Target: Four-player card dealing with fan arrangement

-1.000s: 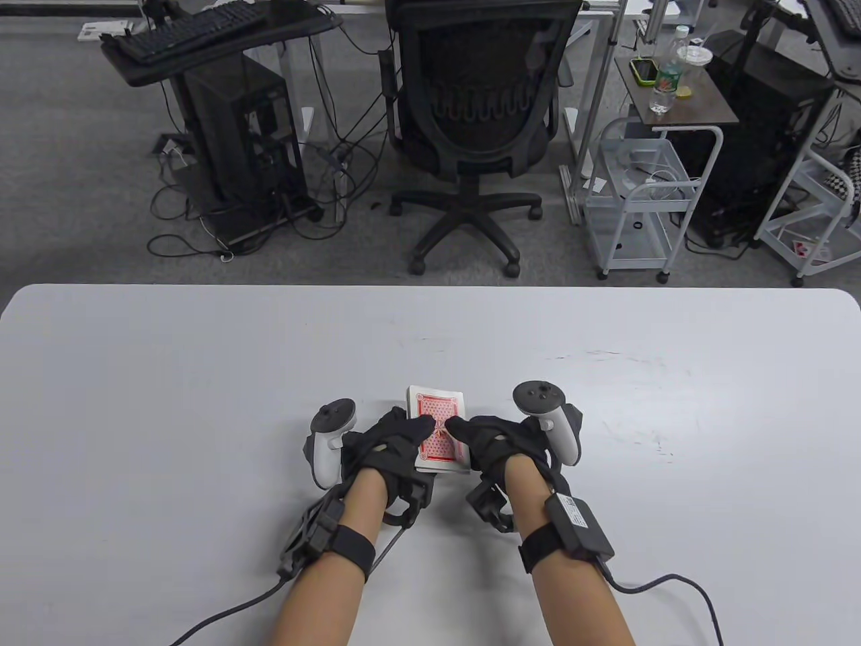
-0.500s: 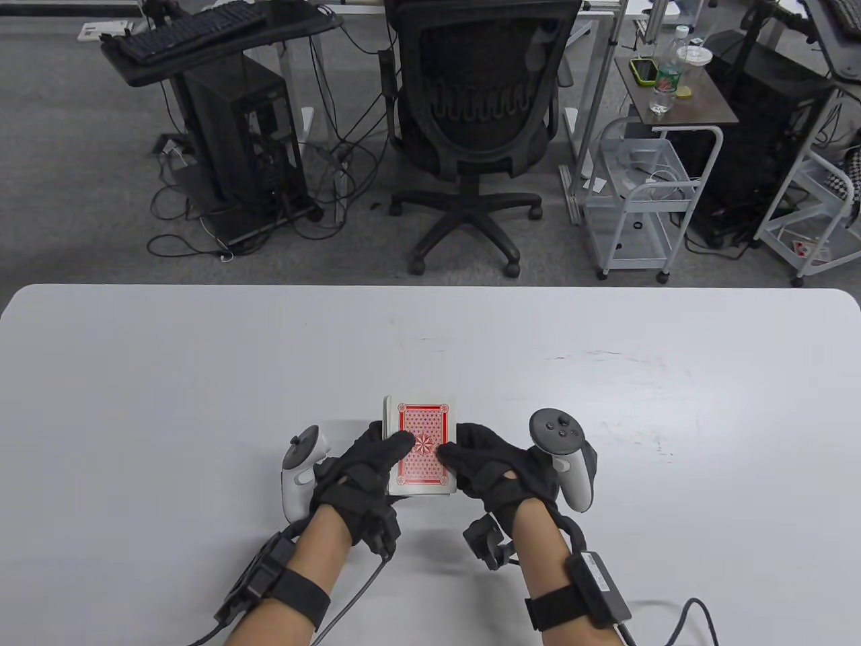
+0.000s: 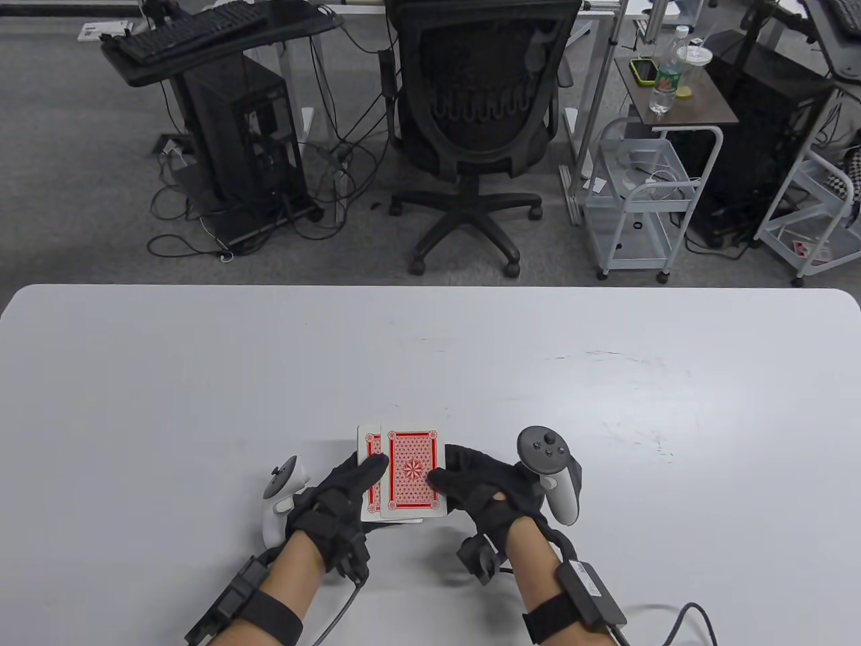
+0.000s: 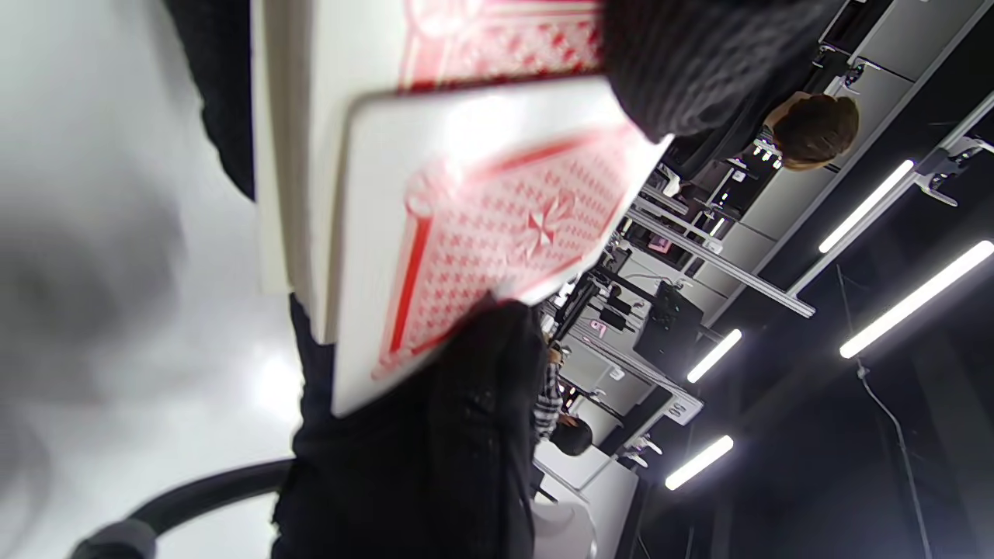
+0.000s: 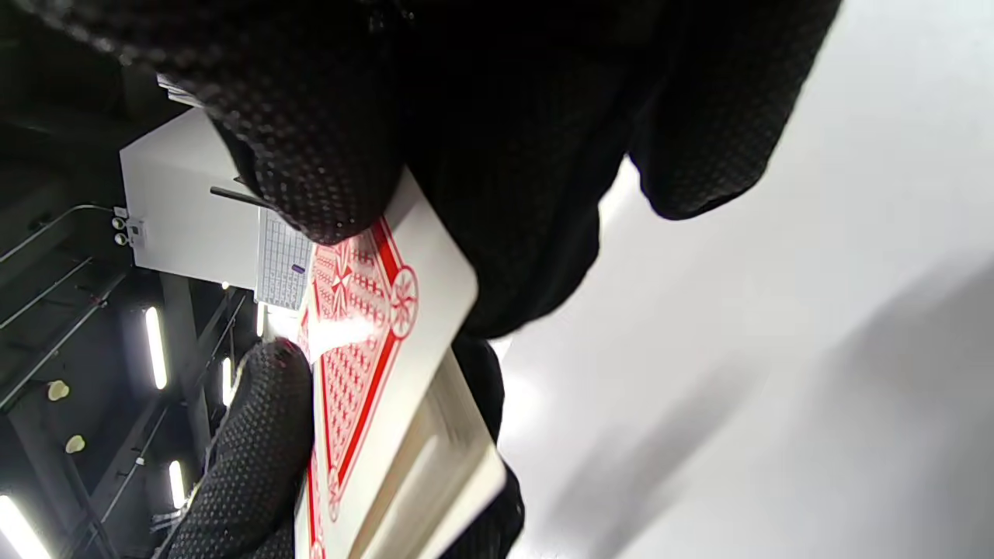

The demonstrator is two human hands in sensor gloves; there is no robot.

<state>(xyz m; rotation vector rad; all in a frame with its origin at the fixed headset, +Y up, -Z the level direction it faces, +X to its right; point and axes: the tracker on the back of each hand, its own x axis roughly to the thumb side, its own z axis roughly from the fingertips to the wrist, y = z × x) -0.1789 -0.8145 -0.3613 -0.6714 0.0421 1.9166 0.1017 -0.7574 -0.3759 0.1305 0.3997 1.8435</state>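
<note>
A deck of red-backed cards [image 3: 368, 479] is held above the white table [image 3: 202, 377] near its front edge. My left hand [image 3: 350, 486] grips the deck from the left, thumb on top. My right hand [image 3: 447, 471] pinches the top card [image 3: 412, 474], which is slid partly off the deck to the right. The left wrist view shows the top card [image 4: 505, 233] offset from the deck [image 4: 291, 155]. The right wrist view shows the top card [image 5: 373, 341] under my thumb and the deck's edge [image 5: 446, 481] below it.
A black office chair [image 3: 477, 121] stands past the table's far edge. A white wire cart [image 3: 639, 195] and a small side table with bottles [image 3: 672, 81] are at the back right. A desk with a keyboard [image 3: 181, 30] is at the back left.
Both hands have drawn the deck back toward the table's front edge and slightly left. The top card has slid to the right off the deck under my right hand.
</note>
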